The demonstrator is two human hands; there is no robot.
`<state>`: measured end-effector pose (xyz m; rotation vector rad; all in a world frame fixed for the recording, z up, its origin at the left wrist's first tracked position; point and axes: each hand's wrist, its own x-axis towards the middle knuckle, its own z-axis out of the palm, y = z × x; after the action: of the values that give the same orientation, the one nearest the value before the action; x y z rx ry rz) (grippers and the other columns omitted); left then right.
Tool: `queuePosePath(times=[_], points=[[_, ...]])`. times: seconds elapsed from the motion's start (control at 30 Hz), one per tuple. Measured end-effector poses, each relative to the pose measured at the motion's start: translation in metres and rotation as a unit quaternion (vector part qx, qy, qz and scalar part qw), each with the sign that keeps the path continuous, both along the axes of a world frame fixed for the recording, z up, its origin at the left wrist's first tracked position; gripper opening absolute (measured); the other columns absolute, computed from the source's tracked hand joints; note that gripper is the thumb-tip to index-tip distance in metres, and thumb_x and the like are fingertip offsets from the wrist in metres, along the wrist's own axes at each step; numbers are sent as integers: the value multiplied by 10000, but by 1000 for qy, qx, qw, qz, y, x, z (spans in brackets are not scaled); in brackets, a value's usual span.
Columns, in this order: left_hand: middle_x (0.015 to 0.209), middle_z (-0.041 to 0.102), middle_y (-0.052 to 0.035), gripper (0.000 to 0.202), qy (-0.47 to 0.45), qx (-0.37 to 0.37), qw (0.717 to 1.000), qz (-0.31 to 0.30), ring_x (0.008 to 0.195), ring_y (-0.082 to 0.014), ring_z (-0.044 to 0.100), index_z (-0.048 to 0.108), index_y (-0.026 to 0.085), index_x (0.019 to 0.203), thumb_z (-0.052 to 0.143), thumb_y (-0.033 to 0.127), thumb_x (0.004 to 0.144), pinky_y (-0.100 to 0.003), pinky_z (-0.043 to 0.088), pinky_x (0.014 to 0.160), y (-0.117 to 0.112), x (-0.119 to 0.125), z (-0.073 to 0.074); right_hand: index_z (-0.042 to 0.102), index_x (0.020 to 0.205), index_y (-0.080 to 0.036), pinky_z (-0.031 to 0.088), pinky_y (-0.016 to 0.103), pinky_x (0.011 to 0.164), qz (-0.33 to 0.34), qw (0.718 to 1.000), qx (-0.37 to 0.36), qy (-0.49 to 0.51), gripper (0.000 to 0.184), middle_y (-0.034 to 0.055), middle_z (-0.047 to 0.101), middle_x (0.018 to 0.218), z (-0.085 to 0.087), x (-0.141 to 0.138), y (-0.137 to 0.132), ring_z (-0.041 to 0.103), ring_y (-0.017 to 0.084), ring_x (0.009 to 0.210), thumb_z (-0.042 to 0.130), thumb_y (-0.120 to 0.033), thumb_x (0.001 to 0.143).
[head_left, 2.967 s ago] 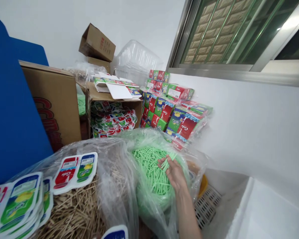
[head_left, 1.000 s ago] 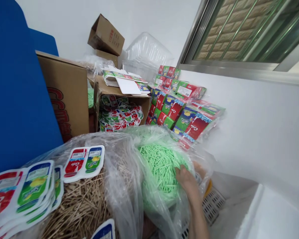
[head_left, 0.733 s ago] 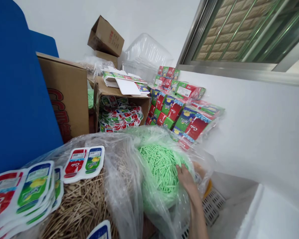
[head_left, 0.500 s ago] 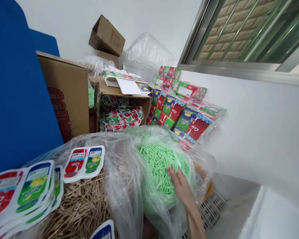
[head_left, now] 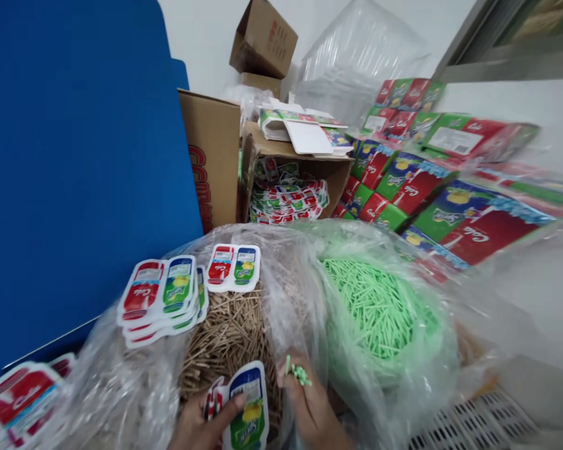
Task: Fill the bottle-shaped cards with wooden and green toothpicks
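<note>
My left hand [head_left: 209, 420] is closed on a printed Cola and Sprite card pack [head_left: 248, 409], its thumb pressed on the front. Close beside it, my right hand [head_left: 316, 415] grips a small bunch of short green sticks [head_left: 299, 374], their ends showing above the fingers. Brown sticks [head_left: 225, 325] fill a clear plastic bag [head_left: 295, 281] behind the hands. To its right, more green sticks [head_left: 373, 306] lie in another clear bag. A stack of Cola and Sprite packs [head_left: 162, 294] and a single pack [head_left: 233, 269] rest on the brown sticks' bag.
A blue panel [head_left: 84, 156] rises at the left. An opened carton [head_left: 256, 137] with many printed packs stands behind the bags. Wrapped Cola and Sprite boxes [head_left: 413, 184] are piled at the right wall. A white slatted crate [head_left: 478, 422] sits low at right.
My right hand has left the bag of green sticks and moved left, now with a small bunch of them. My left hand has come into view with a card pack. The view has swung left.
</note>
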<state>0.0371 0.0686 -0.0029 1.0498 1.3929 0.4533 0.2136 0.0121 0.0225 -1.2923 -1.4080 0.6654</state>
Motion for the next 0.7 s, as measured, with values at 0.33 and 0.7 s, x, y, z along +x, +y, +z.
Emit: queuePosePath(times=[0.33,0.7], points=[[438,605,-8,440,-9,-10,1000,11,429,-184,581,646,137,608,715,567,545,-244,456,390,3,-11,-15,443,964,-244,435,233,770,24,999,7,-27,155,12,515,863,-19,-7,-1,530,140,814,290,-222,960],[455,606,2,445,-6,2,1000,4,458,-192,595,647,141,642,722,566,534,-257,486,422,6,-4,-14,457,993,-234,441,253,772,20,998,-57,-17,183,17,517,846,-24,-3,-10,532,145,804,277,-257,967]])
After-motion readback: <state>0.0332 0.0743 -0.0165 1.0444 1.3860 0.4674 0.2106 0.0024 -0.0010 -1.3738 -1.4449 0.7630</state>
